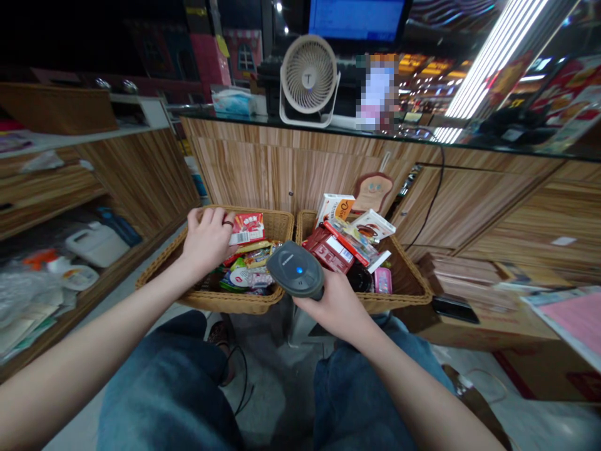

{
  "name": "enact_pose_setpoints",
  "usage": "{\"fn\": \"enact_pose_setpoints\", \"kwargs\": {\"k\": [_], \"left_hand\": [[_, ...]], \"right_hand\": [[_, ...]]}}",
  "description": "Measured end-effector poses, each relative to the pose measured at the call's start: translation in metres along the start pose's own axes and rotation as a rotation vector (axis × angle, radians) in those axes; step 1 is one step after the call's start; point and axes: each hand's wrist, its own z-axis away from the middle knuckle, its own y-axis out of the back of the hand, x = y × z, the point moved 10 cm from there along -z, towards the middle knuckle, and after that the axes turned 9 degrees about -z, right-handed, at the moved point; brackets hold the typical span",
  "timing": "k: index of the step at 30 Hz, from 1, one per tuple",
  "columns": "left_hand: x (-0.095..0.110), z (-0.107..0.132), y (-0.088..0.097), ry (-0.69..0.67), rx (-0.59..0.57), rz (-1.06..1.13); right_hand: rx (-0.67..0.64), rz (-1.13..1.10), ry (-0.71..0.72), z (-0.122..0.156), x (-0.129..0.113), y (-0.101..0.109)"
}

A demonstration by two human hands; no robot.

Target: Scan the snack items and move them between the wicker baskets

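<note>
My left hand (pixel 207 239) is over the left wicker basket (pixel 213 302) and grips a red snack packet (pixel 246 228), its barcode facing up. Below it, several small colourful packets (pixel 246 269) fill that basket. My right hand (pixel 334 307) is shut around a grey handheld barcode scanner (pixel 295 269), whose blue light is lit. The scanner's head points toward the red packet and hangs above the gap between the baskets. The right wicker basket (pixel 406 289) holds a dark red box (pixel 329 249), a white packet (pixel 370 225) and other packaged goods.
A wood-panelled counter (pixel 291 169) with a glass top stands behind the baskets, carrying a white desk fan (pixel 308 78) and a monitor (pixel 357 19). Wooden shelves (pixel 89 188) are at left. A black phone (pixel 455 308) lies on a cardboard box (pixel 474 329) at right.
</note>
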Motion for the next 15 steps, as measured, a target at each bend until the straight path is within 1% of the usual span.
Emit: {"fn": "enact_pose_setpoints", "kwargs": {"k": [1, 3, 6, 10, 15], "left_hand": [[-0.001, 0.003, 0.011, 0.032, 0.060, 0.040], [-0.004, 0.008, 0.025, 0.071, 0.143, 0.118], [-0.006, 0.011, 0.033, 0.100, 0.205, 0.158], [-0.008, 0.010, 0.038, 0.107, 0.232, 0.158], [-0.004, 0.007, 0.041, 0.094, 0.205, 0.179]], "right_hand": [[-0.014, 0.003, -0.011, 0.000, 0.001, -0.002], [-0.032, 0.011, -0.024, 0.000, 0.003, -0.005], [-0.036, 0.019, -0.022, -0.001, 0.004, -0.005], [-0.031, 0.011, -0.011, -0.001, 0.003, -0.004], [-0.007, 0.009, 0.014, 0.000, 0.000, 0.000]]}}
